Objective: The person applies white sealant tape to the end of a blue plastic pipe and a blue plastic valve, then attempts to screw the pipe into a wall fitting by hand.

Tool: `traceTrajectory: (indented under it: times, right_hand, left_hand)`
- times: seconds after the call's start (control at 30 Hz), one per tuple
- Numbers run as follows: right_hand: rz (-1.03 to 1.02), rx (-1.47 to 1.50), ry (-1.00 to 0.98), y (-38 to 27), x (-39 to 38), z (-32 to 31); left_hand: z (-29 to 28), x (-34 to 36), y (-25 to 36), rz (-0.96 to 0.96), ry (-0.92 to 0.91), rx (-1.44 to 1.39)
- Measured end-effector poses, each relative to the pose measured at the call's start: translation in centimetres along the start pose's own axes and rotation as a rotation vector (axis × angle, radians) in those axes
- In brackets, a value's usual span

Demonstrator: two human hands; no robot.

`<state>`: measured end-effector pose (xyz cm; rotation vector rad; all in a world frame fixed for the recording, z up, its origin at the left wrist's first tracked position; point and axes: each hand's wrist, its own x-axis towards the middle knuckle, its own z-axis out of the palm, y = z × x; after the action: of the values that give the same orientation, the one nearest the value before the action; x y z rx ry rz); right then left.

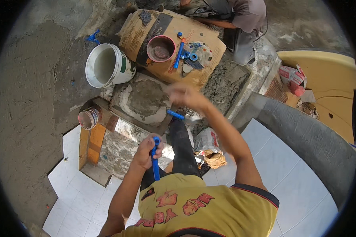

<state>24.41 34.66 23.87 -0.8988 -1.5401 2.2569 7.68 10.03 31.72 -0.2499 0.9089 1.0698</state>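
Observation:
My left hand [147, 150] is closed around a blue plastic pipe piece [156, 162] with a fitting at its top end, held upright in front of my yellow shirt. My right hand [182, 94] is stretched forward and blurred, fingers apart, over a patch of wet grey mortar [144, 100]; it holds nothing that I can see. A short blue pipe piece [175, 115] lies just below that hand. Farther off, on a flattened brown paper sack [174, 39], lie several more blue fittings [186, 53] and a pink bowl [161, 48].
A white bucket [106, 65] lies tilted at the left of the sack, a small can [89, 118] below it. Another person [241, 23] crouches at the top. A curved grey wall [304, 138] runs at the right. White floor tiles [75, 197] lie below.

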Motion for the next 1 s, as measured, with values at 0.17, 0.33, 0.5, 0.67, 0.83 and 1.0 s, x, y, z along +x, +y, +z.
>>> traceTrajectory:
  times: [0.17, 0.33, 0.5, 0.67, 0.83, 1.0]
  right_hand:
    - [0.058, -0.780, 0.910, 14.5, 12.5, -16.9]
    - [0.032, -1.088, 0.842, 15.6, 19.1, -16.5]
    - [0.095, -1.370, 0.756, 17.6, 18.8, -18.4]
    - [-0.031, 0.121, 0.670, 10.7, 16.4, -13.2]
    - [-0.075, 0.503, 0.411, -0.5, 6.4, -0.7]
    - [-0.130, 0.676, 0.232, -9.6, -5.7, 16.7]
  left_hand:
    - [-4.3, -2.3, -2.2, -0.042, 0.051, -0.122]
    - [-8.4, -7.0, -4.3, 0.070, 0.357, -0.053]
    - [-8.7, -7.0, -5.4, 0.056, 0.417, -0.081]
    - [-8.5, -9.2, -3.2, 0.063, 0.403, -0.078]
    - [-7.7, -12.4, -0.1, 0.196, 0.229, 0.083]
    - [-4.6, -18.1, 4.7, 0.492, 0.082, 0.407]
